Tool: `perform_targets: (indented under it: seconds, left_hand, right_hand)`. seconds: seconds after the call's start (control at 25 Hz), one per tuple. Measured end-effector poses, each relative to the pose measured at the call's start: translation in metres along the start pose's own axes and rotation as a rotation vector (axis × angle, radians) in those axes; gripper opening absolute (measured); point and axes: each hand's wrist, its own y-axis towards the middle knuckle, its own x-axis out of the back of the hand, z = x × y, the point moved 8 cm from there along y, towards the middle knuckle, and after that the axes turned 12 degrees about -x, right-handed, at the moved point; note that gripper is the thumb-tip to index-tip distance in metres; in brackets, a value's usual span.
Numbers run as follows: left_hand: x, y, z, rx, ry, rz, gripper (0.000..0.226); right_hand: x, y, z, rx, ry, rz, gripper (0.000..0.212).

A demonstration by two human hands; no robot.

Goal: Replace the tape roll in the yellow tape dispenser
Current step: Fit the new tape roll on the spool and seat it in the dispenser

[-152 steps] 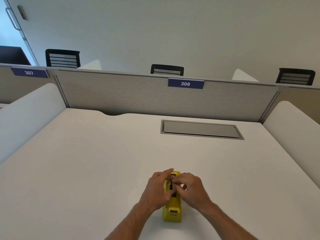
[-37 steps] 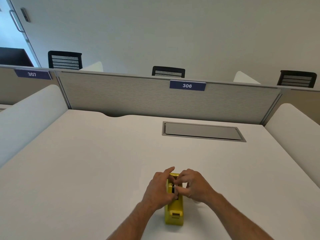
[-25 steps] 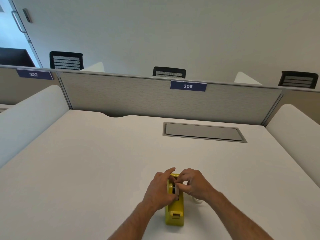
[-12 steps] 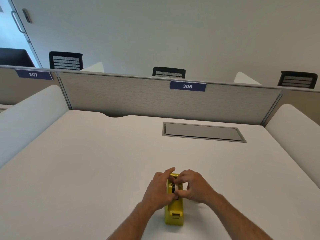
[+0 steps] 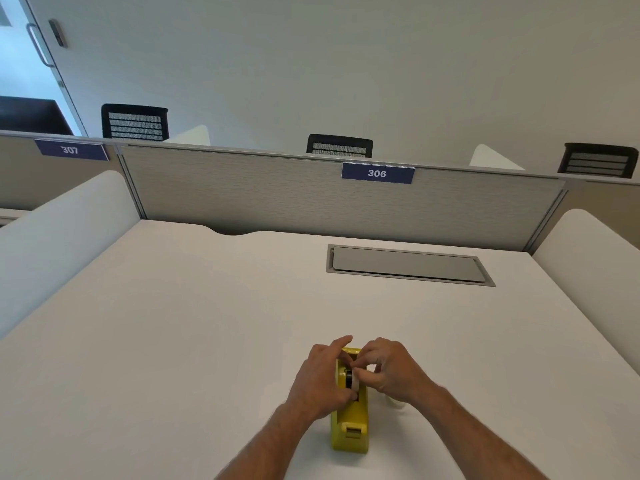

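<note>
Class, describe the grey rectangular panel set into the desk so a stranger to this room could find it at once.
Start at the white desk and look toward the fabric partition bearing the blue 306 sign. Just in front of it, below that sign, lies the grey hatch. It alone sits flush in the desktop, while the yellow tape dispenser stands on it.

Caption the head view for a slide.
Both hands, left hand and right hand, work the tape roll in the yellow dispenser.

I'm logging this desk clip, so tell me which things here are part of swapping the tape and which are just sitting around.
Part of the job:
- yellow tape dispenser
- tape roll in its cradle
- left hand bracing the dispenser
- right hand on the roll

Just there:
- grey desk hatch
- 306 sign
- whitish object, mostly hidden behind the right wrist
</note>
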Motion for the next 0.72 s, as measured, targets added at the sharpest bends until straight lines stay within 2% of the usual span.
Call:
perform_targets:
  seconds: [0.12, 0.28, 0.56, 0.72]
  left_hand:
    - [0.0005, 0.0001, -0.0012, -0.002, 0.009, 0.012, 0.098]
    - [-0.0001, 0.0003, -0.0005, -0.003, 0.006, 0.019, 0.098]
    - [-0.0015, -0.0009, 0.0024, -0.015, -0.018, 0.011, 0.097]
    - [-0.0021, -0.0001, 0.0025, -0.009, -0.012, 0.005, 0.095]
  right_hand:
    - [0.0022, 0.0032, -0.0003, -0.01, 0.021, 0.002, 0.013]
    - [0.0023, 0.0038, -0.0032, -0.036, 0.036, 0.03, 0.015]
    - [-0.0024, -0.0028, -0.0021, -0.035, -0.004, 0.049, 0.042]
    - [-0.0019, -0.0011, -0.0025, -0.047, 0.013, 0.055, 0.033]
